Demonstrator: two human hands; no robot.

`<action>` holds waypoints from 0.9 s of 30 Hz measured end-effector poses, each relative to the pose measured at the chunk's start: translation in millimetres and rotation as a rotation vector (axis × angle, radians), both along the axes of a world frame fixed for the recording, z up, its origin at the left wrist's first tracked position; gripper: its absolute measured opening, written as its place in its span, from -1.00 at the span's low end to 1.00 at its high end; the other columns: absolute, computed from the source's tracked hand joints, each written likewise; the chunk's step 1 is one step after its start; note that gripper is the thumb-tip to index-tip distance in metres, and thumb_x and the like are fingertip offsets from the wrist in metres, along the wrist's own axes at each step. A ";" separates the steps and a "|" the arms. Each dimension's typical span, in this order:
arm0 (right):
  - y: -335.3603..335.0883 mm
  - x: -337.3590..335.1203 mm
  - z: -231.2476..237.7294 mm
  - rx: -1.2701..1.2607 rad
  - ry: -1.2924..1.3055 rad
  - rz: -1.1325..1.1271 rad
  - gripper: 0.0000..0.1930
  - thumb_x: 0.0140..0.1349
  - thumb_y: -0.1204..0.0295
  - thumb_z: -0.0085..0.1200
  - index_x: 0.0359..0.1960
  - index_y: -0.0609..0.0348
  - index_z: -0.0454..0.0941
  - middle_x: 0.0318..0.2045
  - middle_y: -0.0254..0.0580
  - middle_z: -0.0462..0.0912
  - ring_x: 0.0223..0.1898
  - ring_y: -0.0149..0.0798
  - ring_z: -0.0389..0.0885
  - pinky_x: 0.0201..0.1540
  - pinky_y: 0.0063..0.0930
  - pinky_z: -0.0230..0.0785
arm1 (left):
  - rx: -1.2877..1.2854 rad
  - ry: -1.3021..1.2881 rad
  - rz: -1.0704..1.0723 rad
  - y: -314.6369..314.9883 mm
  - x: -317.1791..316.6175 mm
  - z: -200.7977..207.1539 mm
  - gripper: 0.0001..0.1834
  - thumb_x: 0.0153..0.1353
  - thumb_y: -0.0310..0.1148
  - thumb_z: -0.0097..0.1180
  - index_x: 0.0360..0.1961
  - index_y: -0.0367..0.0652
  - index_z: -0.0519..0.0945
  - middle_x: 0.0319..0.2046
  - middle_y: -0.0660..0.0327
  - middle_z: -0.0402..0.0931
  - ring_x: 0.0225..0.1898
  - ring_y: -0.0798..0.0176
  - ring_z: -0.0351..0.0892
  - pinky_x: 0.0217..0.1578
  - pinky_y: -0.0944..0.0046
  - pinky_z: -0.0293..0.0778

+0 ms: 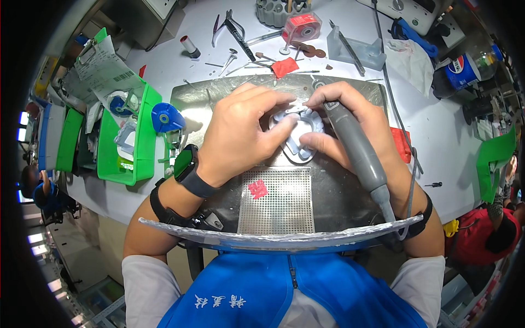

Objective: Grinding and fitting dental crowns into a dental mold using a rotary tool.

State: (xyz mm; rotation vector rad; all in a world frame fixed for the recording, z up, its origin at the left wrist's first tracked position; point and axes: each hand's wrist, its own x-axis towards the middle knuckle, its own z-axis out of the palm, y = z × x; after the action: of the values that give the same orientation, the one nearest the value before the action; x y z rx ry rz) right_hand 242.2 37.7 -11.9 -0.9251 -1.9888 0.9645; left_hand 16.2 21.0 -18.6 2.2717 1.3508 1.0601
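A pale blue-grey and white dental model (309, 155), horseshoe-shaped, is over the metal plate at the middle. My left hand (243, 128) closes on its left side, thumb lying across the model and fingers curled at its far edge. My right hand (363, 115) holds a dark grey rotary handpiece (354, 143) slanting across the palm, its tip pointing away from me. The right thumb and index fingertip also touch the model's right side and far edge. Fingertips hide part of the model. A small white piece seems to be at its far edge, too small to name.
A perforated metal grid (276, 213) with a red scrap lies nearer me. A clear shield edge (284, 240) crosses below. Left stands a green bin (143, 158) by a blue round dispenser (167, 117). Beyond are pliers (238, 34), burs and a red box (302, 27); a cable (391, 98) runs right.
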 end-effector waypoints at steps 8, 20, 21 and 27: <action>-1.4 0.9 4.0 -0.021 -0.052 0.011 -0.49 0.02 0.39 0.54 0.00 0.07 0.55 -0.29 -0.16 0.70 -0.29 -0.19 0.72 -0.17 -0.36 0.52 | -0.211 -0.084 -0.011 0.4 1.3 4.8 -0.88 0.17 -0.47 0.37 -0.28 -0.27 0.73 -0.41 0.20 0.61 -0.43 0.32 0.59 -0.38 0.32 0.47; 0.5 5.9 10.0 -0.018 -0.079 0.106 -0.38 -0.09 0.31 0.61 0.02 0.04 0.52 -0.34 -0.17 0.67 -0.27 -0.07 0.70 -0.17 -0.28 0.50 | -0.150 -0.041 -0.004 -0.9 2.0 -0.6 -0.86 0.19 -0.43 0.37 -0.32 -0.28 0.69 -0.42 0.17 0.57 -0.44 0.25 0.53 -0.42 0.27 0.41; 0.6 6.0 11.5 -0.039 -0.086 0.102 -0.37 -0.10 0.31 0.61 0.02 0.04 0.52 -0.32 -0.16 0.67 -0.25 -0.04 0.70 -0.15 -0.26 0.50 | -0.148 -0.042 -0.006 -0.6 1.9 -0.1 -0.86 0.19 -0.43 0.37 -0.32 -0.28 0.69 -0.42 0.17 0.57 -0.44 0.25 0.53 -0.42 0.27 0.41; 0.5 6.3 8.7 -0.007 -0.092 0.099 -0.37 -0.09 0.33 0.60 0.03 0.04 0.52 -0.25 -0.14 0.68 -0.16 -0.02 0.70 -0.08 -0.25 0.51 | -0.087 0.019 -0.031 -0.3 0.0 0.5 -0.87 0.16 -0.45 0.37 -0.27 -0.24 0.72 -0.39 0.18 0.64 -0.39 0.20 0.60 -0.36 0.26 0.49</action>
State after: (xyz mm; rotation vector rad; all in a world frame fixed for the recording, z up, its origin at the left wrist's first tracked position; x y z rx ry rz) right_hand 248.5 38.2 -3.2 -0.8964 -2.1274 0.9998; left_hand 16.2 20.7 -18.0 2.2381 1.3373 0.9529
